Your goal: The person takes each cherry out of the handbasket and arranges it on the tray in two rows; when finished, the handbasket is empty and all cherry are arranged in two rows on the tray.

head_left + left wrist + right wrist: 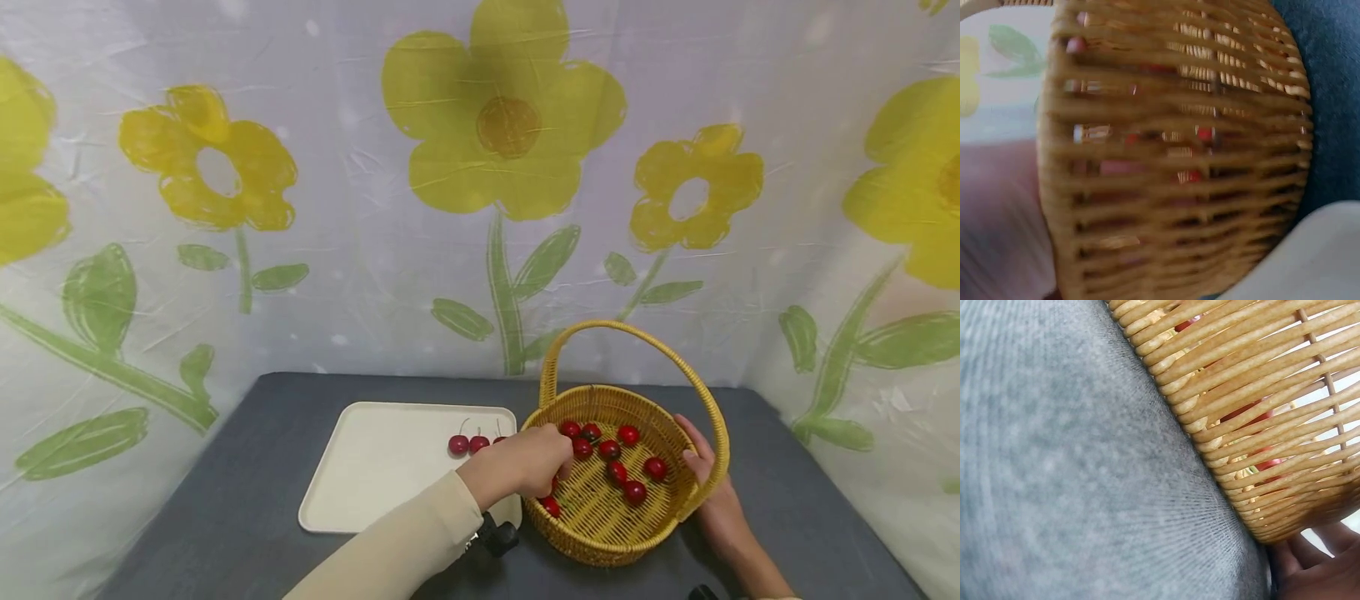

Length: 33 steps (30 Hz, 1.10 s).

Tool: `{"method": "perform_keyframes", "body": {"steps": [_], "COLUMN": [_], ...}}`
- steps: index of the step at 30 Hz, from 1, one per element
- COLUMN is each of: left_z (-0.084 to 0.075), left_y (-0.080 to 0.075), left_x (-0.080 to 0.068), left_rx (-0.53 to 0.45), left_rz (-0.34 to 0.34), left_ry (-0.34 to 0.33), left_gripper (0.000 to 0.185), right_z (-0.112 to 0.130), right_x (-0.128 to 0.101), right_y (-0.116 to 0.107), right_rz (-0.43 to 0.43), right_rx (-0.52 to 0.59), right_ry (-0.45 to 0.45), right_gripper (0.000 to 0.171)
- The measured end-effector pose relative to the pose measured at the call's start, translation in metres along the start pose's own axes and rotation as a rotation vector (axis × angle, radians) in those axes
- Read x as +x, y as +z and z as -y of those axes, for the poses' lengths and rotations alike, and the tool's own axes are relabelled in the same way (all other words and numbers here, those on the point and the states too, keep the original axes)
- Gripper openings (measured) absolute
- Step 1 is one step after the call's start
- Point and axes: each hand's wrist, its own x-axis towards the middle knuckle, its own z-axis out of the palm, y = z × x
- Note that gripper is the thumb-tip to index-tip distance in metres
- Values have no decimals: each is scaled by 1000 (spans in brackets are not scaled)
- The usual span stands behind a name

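Note:
My left hand (525, 460) reaches over the near-left rim of a yellow wicker basket (600, 552), its fingers bent down inside. Whether those fingertips pinch a cherry is hidden. Around them lie several red cherries (635, 492) on the woven bottom. My right hand (716, 496) grips the basket's right side, under the arched handle (712, 400). In the right wrist view, fingers (1329, 562) lie against the basket wall (1260, 387). Left of the basket, a white tray (375, 467) has a few cherries (458, 445) with stems near its right edge, partly behind my left hand.
Tray and basket stand side by side on a dark grey table (247, 500). A pale curtain (337, 250) printed with yellow flowers surrounds the table's back and sides. The tall handle rises above the basket.

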Motion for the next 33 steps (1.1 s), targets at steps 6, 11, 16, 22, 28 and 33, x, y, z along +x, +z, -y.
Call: {"method": "perform_keyframes", "body": {"steps": [6,11,16,22,28,33], "left_z": [7,5,-2,1,6,9], "left_y": [3,9,13,14,15,18], "left_x": [4,13,18,17,19,20], "left_rx": [-49,-131,-153,-188,-247,-347], "left_rz": [-41,-41,-18,21,18,-40], "left_ry": [57,82,85,78,129,195], "left_gripper": [5,6,6,13,17,16], "right_z": [0,0,-2,-2,1,2], "right_x": [0,-2,-4,-5,-4,-4], "right_y": [-2,-5,-4,0,1,2], "right_rz": [-9,-13,-9,3,9,13], "right_rx": [2,-7,0,36,23,33], "right_ry": [-3,0,-4,-17,-36,-46], "right_gripper": [55,56,55,55,55,55]}}
